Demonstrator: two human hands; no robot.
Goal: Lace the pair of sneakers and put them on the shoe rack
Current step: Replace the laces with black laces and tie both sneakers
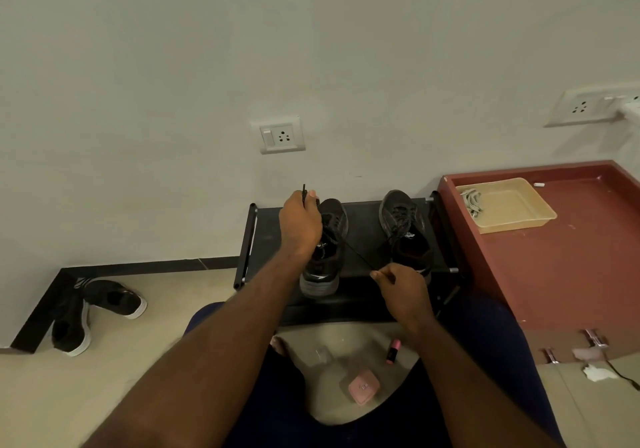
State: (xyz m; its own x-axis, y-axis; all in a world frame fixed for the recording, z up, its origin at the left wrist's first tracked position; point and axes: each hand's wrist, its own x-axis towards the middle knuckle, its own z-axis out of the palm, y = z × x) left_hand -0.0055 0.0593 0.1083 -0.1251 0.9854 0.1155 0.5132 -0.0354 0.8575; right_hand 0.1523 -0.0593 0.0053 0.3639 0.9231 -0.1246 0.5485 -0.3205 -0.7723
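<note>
While the left hand [300, 227] grips one lace end [304, 193], the right hand [403, 286] pinches the other (taut).

This is looking like a room in a home. A low black shoe rack [363, 219] is standing against a plain painted wall under a switched wall socket [281, 135]. A pair of black-and-white shoes [93, 312] is lying in the corner of the tiled floor [173, 291] by the dark skirting [156, 266]. A maroon cabinet [571, 274] is sitting at the rack's right end, carrying a beige tray [512, 205].
</note>
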